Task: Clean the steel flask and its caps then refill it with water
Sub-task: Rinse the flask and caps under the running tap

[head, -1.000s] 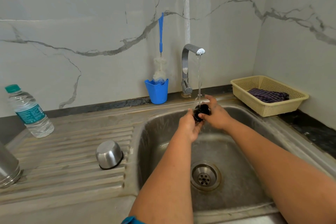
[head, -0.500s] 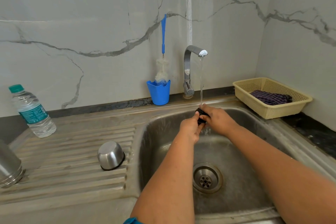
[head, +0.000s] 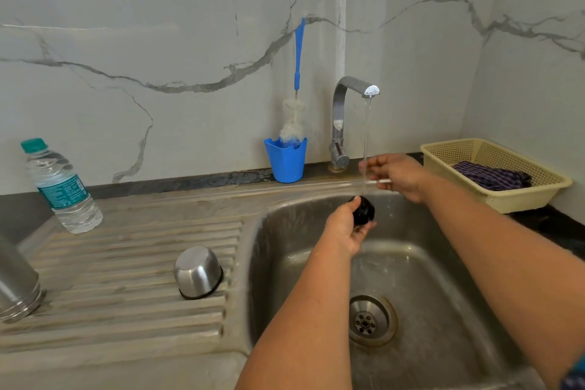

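Note:
My left hand (head: 345, 228) grips a small black inner cap (head: 364, 211) over the sink basin (head: 285, 250), right under the running stream from the tap (head: 345, 104). Higher up and to the right, my right hand (head: 395, 174) hovers beside the stream with its fingers spread and nothing in it. A steel outer cap (head: 198, 272) stands upside down on the ribbed drainboard (head: 126, 263). The steel flask (head: 15, 285) stands at the far left edge, partly cut off by the frame.
A plastic water bottle (head: 61, 190) stands at the back left. A blue cup (head: 286, 160) holding a blue-handled bottle brush (head: 296, 98) sits beside the tap. A cream basket (head: 497, 174) with a dark cloth (head: 490, 176) is at the right. The drain (head: 368, 320) lies below my arms.
My right hand has let go of the black cap and lifted up and to the right. My left hand keeps the cap alone under the water.

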Demonstrator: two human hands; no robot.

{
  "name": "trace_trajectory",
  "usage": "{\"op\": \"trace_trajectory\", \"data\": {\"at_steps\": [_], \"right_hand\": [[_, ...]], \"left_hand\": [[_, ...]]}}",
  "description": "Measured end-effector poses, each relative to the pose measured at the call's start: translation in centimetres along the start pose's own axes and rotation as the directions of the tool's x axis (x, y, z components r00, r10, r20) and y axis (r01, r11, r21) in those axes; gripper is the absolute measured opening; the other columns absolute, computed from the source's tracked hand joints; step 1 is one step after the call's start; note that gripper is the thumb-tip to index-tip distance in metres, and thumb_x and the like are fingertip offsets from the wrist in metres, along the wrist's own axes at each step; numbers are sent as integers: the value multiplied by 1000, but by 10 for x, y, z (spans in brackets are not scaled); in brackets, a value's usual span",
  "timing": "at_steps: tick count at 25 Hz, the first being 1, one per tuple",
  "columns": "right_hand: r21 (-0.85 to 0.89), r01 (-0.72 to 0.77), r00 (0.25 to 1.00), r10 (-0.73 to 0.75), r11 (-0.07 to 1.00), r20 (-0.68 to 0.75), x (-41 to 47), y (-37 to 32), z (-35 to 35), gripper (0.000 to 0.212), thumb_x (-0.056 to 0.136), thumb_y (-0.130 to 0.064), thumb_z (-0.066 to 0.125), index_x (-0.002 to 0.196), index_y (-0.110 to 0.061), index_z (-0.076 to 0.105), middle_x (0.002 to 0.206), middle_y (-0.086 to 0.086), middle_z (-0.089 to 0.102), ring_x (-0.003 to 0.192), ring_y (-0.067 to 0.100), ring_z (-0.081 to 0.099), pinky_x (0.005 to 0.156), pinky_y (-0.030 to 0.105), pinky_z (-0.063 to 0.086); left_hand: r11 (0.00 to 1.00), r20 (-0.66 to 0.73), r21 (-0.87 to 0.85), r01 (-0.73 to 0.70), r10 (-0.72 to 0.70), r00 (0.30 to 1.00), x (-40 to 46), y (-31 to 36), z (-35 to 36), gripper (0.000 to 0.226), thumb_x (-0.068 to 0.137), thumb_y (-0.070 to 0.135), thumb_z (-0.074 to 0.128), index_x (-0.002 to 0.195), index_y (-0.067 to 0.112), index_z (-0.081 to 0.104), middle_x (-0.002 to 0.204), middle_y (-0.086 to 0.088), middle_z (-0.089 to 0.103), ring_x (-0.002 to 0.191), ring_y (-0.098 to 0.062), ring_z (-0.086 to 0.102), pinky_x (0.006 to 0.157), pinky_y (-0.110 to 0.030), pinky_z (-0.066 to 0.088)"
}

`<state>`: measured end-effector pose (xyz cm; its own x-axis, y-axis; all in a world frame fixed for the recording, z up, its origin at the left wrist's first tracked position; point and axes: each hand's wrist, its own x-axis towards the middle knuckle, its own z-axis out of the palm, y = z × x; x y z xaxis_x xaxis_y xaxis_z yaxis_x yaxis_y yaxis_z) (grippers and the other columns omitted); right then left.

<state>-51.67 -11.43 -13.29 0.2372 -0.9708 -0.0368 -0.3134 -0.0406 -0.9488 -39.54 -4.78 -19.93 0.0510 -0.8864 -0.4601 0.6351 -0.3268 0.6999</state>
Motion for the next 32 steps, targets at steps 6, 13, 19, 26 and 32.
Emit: {"op": "trace_trajectory", "data": {"at_steps": [6, 13, 19, 26, 32], "right_hand": [[-150, 78, 983, -51, 986, 176, 50, -38, 15, 67, 89, 16, 36, 143, -22, 44, 140, -5, 47, 100, 16, 47, 74, 26, 40], [188, -52, 988, 23, 981, 154, 64, -27, 19, 55, 84, 20, 32, 113, -17, 62, 112, 4, 58, 85, 16, 48, 70, 26, 38], [237, -43, 998, 51, 971, -29, 26, -12, 16, 58, 92, 15, 34, 136, -19, 49, 129, 6, 53, 112, 20, 52, 83, 31, 46], [154, -219, 964, 188, 964, 190, -75, 13, 32, 22, 98, -32, 53, 112, -17, 62, 106, 14, 67, 93, 23, 65, 70, 28, 55], [600, -67, 990, -21, 797, 138, -111, -23, 23, 24, 89, -25, 63, 107, -10, 67, 96, 14, 69, 77, 21, 69, 57, 19, 57]], "left_hand": [[992, -24, -125, 10, -14, 1000, 8, 4, -4, 23, 97, 21, 48, 113, 5, 55, 102, -17, 56, 84, -32, 59, 64, -29, 57], [986, -47, -138, 98, -106, 993, 12, 5, -8, 36, 99, 39, 44, 101, 5, 57, 95, -19, 59, 73, -29, 61, 47, -19, 47], [988, -132, 154, -11, 31, 991, 17, 7, -10, 23, 92, 15, 62, 113, 5, 57, 88, -12, 57, 63, -21, 58, 39, -15, 43], [668, 124, 685, -292, 287, 950, -39, 30, -11, 45, 70, 16, 85, 109, 14, 61, 109, -13, 69, 93, -21, 65, 72, -26, 49], [708, 335, 489, -509, 386, 860, -111, 64, -33, 36, 83, 5, 75, 115, 10, 59, 104, -4, 68, 94, -14, 64, 78, -22, 52]]}}
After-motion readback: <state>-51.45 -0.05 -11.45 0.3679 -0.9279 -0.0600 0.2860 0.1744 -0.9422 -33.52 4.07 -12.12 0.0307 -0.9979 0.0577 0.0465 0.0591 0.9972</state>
